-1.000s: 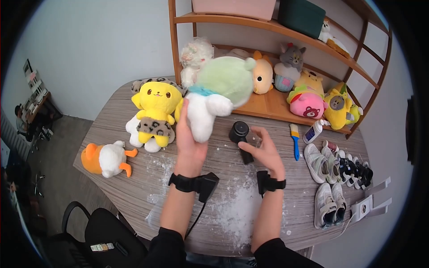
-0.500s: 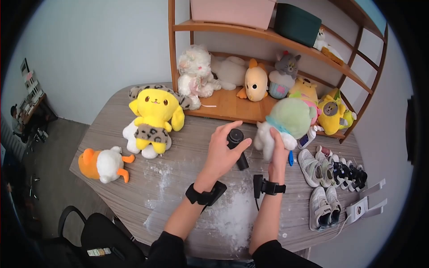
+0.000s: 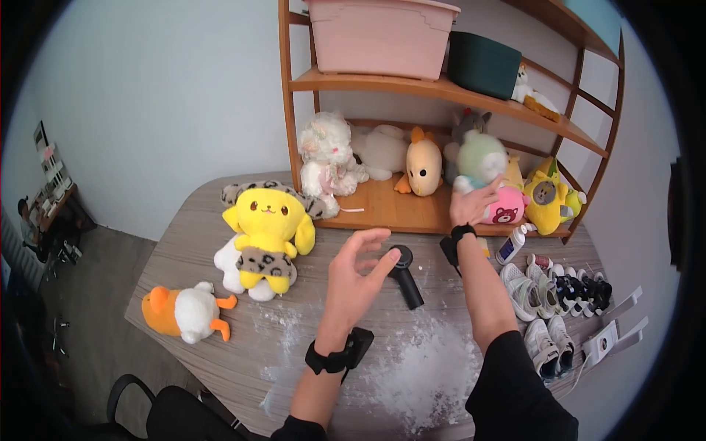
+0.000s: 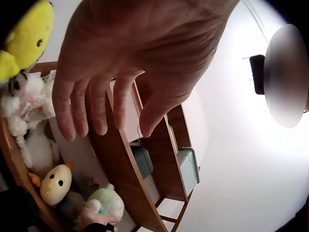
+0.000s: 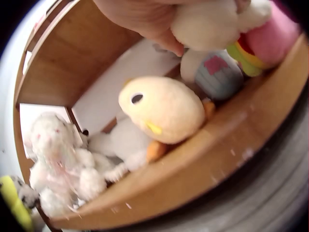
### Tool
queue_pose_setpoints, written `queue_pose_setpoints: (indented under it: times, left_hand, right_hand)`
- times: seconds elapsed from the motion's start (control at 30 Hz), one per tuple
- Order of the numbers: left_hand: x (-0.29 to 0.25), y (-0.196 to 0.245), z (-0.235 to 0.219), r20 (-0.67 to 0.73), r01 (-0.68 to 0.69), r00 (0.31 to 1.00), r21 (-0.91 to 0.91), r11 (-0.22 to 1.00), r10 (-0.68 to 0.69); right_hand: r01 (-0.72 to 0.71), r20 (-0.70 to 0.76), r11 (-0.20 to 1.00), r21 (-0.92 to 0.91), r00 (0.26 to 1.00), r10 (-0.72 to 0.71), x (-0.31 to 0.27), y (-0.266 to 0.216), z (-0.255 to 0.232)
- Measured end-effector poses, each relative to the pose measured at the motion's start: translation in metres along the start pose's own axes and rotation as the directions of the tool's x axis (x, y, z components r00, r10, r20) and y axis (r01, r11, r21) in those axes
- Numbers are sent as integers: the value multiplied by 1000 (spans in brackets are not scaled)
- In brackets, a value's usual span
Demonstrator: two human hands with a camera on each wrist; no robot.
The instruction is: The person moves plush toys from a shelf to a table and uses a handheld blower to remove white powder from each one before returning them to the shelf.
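My right hand grips a plush toy with a pale green head and white body, at the right part of the lower shelf. In the right wrist view the toy's white body lies against my fingers, overlapping a cupcake-shaped plush. A pink bear plush sits beside that hand. Over the table, my left hand is held with its fingers spread and nothing in them. Just right of it lies a black handheld device with a round head.
A yellow plush dog and a duck plush are at the table's left. White powder covers the front middle. Shoes and a white bottle stand right. A chick plush sits on the shelf.
The green and white plush passed from my left hand to my right, then moved right and forward to the shelf. My left hand, now empty, came back beside the black device. The view has tilted upward.
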State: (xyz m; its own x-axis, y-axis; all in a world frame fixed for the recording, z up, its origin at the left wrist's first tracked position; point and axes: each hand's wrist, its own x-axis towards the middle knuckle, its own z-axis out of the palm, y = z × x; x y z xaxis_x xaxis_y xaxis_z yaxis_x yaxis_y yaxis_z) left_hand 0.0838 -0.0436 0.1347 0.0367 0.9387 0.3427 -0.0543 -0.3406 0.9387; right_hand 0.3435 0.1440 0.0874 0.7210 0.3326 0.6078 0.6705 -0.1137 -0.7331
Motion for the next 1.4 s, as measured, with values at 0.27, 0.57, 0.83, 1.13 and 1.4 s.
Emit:
queue_pose_setpoints:
  times: [0.27,0.57,0.83,1.13,1.4]
  left_hand:
    - [5,-4,-24,-150,-32,989,-196,980,2]
    - [8,-9,-68,-525,-114,836,115,987,157]
    - [-11,-29,-145,-702,378,698,526,762,139]
    - [2,-74,-142,-702,537,703,418,733,-115]
    - [9,-53,-116,-806,-234,591,-200,951,-24]
  right_hand:
    - [-26,232,988,152,973,-10,-26,24,57]
    - [10,136,941,339,989,-59,-2,67,63]
    - [-572,577,543,615,795,184,-23,31,-109]
    - [-451,696,765,460,719,5,-88,56,-120]
    - [-125,779,964,236,618,-111,-123,29,-116]
